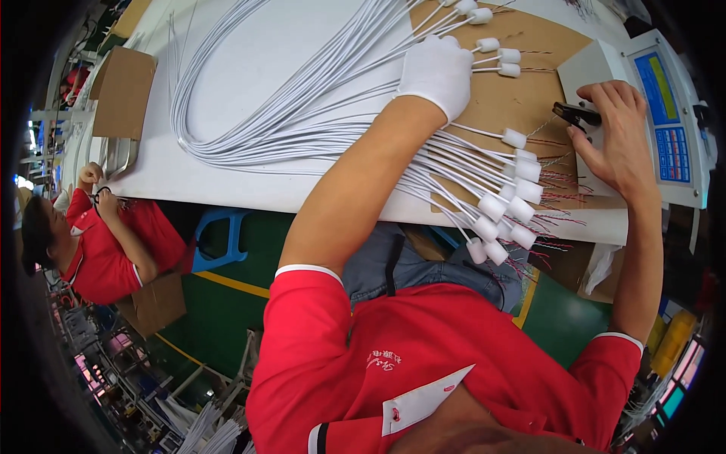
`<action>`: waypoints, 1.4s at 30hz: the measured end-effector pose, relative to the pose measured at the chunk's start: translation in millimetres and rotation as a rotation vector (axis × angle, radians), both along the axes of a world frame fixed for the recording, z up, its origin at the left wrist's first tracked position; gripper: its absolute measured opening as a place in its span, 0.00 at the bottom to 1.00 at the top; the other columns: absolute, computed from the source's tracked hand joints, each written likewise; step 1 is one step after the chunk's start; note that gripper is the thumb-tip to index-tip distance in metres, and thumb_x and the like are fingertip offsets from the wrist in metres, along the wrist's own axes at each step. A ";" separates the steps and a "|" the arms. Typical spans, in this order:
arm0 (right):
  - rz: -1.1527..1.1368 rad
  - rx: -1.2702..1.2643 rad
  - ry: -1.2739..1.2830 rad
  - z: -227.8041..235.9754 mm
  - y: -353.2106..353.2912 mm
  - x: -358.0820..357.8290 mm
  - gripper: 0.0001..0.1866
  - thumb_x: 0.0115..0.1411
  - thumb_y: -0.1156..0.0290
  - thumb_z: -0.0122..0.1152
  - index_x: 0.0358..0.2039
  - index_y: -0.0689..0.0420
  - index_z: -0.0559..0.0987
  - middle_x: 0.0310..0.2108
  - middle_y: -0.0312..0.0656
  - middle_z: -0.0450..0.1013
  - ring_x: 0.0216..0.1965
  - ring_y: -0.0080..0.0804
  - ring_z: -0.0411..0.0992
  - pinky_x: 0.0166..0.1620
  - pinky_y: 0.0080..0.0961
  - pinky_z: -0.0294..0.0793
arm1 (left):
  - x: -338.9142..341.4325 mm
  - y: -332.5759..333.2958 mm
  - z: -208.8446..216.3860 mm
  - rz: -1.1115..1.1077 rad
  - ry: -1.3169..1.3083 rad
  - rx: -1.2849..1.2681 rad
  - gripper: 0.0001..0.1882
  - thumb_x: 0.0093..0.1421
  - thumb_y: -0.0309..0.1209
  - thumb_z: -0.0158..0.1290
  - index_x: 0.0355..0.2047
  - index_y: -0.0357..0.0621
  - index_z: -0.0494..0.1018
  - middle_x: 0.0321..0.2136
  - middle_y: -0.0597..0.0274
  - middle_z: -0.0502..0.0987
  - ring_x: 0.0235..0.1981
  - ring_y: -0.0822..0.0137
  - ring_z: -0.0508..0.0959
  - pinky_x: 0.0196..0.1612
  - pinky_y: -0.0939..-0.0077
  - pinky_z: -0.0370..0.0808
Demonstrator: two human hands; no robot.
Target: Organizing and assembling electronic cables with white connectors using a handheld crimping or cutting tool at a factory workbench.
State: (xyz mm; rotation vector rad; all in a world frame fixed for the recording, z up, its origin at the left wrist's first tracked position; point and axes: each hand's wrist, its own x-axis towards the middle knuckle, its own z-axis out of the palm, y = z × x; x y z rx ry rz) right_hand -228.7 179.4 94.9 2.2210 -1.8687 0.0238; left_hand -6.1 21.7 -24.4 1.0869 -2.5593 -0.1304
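Note:
My left hand (pixel 439 72), in a white glove, lies with curled fingers on a bundle of long white cables (pixel 302 113). The bundle loops across the white table (pixel 227 181). The cables end in white plugs (pixel 503 204) with thin red and dark wire tails, fanned out over a brown cardboard sheet (pixel 529 98). My bare right hand (pixel 616 140) rests against a small white bench machine (pixel 673 129), fingertips at its black mouth (pixel 576 115). One plug's (pixel 514 138) thin wire leads to that mouth. Whether my fingers pinch that wire is hidden.
The machine has a blue and yellow button panel (pixel 665 113) at the table's right end. A cardboard box (pixel 125 91) stands at the table's left. A co-worker in a red shirt (pixel 102 242) sits at far left, beside a blue stool (pixel 219 238).

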 end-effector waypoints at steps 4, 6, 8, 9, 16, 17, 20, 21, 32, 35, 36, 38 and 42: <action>-0.022 0.021 0.008 1.9 -0.6 -0.5 0.24 0.50 0.65 0.68 0.48 0.59 0.76 0.45 0.47 0.74 0.55 0.46 0.67 0.65 0.43 0.57 | -3.0 -1.3 0.5 0.034 -0.041 -0.028 0.09 0.62 0.32 0.56 0.36 0.48 0.85 0.38 0.52 0.83 0.41 0.51 0.82 0.47 0.56 0.80; -0.021 0.013 0.011 1.7 0.0 -1.8 0.24 0.50 0.65 0.68 0.47 0.59 0.76 0.45 0.47 0.74 0.55 0.47 0.67 0.65 0.43 0.57 | -3.5 -1.9 1.6 0.046 -0.043 -0.032 0.09 0.62 0.32 0.55 0.36 0.48 0.85 0.38 0.52 0.83 0.41 0.51 0.83 0.47 0.55 0.80; -0.029 0.007 0.018 1.8 1.2 -3.1 0.24 0.50 0.65 0.68 0.47 0.59 0.76 0.45 0.47 0.74 0.55 0.47 0.67 0.65 0.43 0.57 | -4.8 -4.0 0.3 0.068 0.001 -0.005 0.09 0.62 0.32 0.55 0.36 0.48 0.85 0.38 0.51 0.83 0.41 0.51 0.83 0.47 0.55 0.80; -0.015 0.001 0.019 2.5 1.5 -3.9 0.24 0.50 0.64 0.68 0.47 0.59 0.76 0.46 0.47 0.74 0.56 0.47 0.67 0.65 0.44 0.57 | -7.9 -5.3 -0.7 0.071 0.028 0.009 0.09 0.62 0.31 0.55 0.37 0.48 0.84 0.37 0.51 0.83 0.41 0.50 0.83 0.46 0.54 0.80; -0.001 -0.033 0.035 -2.5 1.1 -6.1 0.25 0.50 0.61 0.68 0.47 0.60 0.77 0.46 0.48 0.74 0.56 0.48 0.67 0.65 0.45 0.56 | 1.1 -21.4 -4.7 0.185 0.123 0.047 0.08 0.61 0.29 0.54 0.36 0.49 0.83 0.36 0.50 0.83 0.40 0.48 0.83 0.45 0.54 0.80; 0.004 -0.037 0.032 -3.4 1.0 -5.7 0.25 0.50 0.60 0.68 0.47 0.60 0.77 0.46 0.48 0.74 0.56 0.48 0.67 0.66 0.45 0.56 | 1.0 -20.1 -2.1 0.218 0.092 0.051 0.09 0.60 0.27 0.52 0.34 0.47 0.83 0.35 0.50 0.83 0.39 0.48 0.84 0.45 0.56 0.80; 0.006 -0.047 0.030 -3.7 2.2 -4.5 0.26 0.51 0.59 0.68 0.47 0.60 0.77 0.46 0.48 0.74 0.56 0.48 0.67 0.66 0.46 0.56 | 2.6 -14.4 0.0 0.104 0.255 0.034 0.09 0.62 0.28 0.51 0.35 0.47 0.82 0.36 0.51 0.83 0.39 0.48 0.83 0.45 0.55 0.80; -0.004 -0.043 0.028 -3.7 2.7 -4.3 0.26 0.51 0.58 0.69 0.47 0.60 0.77 0.46 0.48 0.74 0.56 0.48 0.67 0.66 0.46 0.56 | 1.5 -13.0 -0.4 0.057 0.329 0.028 0.09 0.63 0.29 0.51 0.36 0.47 0.82 0.36 0.51 0.83 0.39 0.47 0.83 0.45 0.54 0.80; -0.035 -0.028 0.032 -2.2 3.7 -1.3 0.27 0.51 0.57 0.71 0.47 0.60 0.78 0.47 0.48 0.75 0.56 0.48 0.66 0.67 0.47 0.55 | -1.1 -4.0 2.9 -0.005 0.221 0.188 0.09 0.66 0.29 0.49 0.42 0.48 0.78 0.39 0.51 0.81 0.41 0.48 0.82 0.45 0.54 0.79; -0.038 -0.028 0.024 -1.8 4.3 -1.6 0.27 0.51 0.57 0.71 0.47 0.60 0.78 0.47 0.48 0.75 0.57 0.48 0.66 0.67 0.47 0.55 | -0.9 -4.0 1.9 -0.004 0.171 0.145 0.09 0.66 0.29 0.49 0.42 0.48 0.79 0.39 0.51 0.81 0.41 0.49 0.82 0.45 0.54 0.79; -0.038 -0.027 0.024 -2.0 4.6 -1.7 0.27 0.51 0.57 0.71 0.47 0.60 0.78 0.47 0.48 0.75 0.57 0.48 0.66 0.67 0.47 0.55 | -1.2 -4.0 1.5 -0.003 0.146 0.114 0.09 0.66 0.29 0.49 0.41 0.49 0.79 0.39 0.52 0.80 0.41 0.49 0.82 0.45 0.54 0.80; -0.029 -0.030 0.025 -3.0 3.4 -1.3 0.27 0.51 0.57 0.71 0.47 0.60 0.78 0.47 0.48 0.75 0.57 0.48 0.66 0.67 0.47 0.55 | 0.6 -4.3 1.9 0.005 0.117 0.083 0.09 0.66 0.29 0.49 0.40 0.49 0.80 0.39 0.52 0.80 0.42 0.49 0.82 0.45 0.55 0.80; -0.001 -0.031 0.028 -3.3 2.5 -2.6 0.27 0.51 0.58 0.70 0.47 0.60 0.77 0.47 0.48 0.75 0.57 0.48 0.66 0.66 0.46 0.56 | 4.2 -3.5 1.7 -0.013 0.002 0.024 0.09 0.64 0.28 0.50 0.37 0.47 0.81 0.39 0.53 0.80 0.41 0.51 0.83 0.44 0.55 0.81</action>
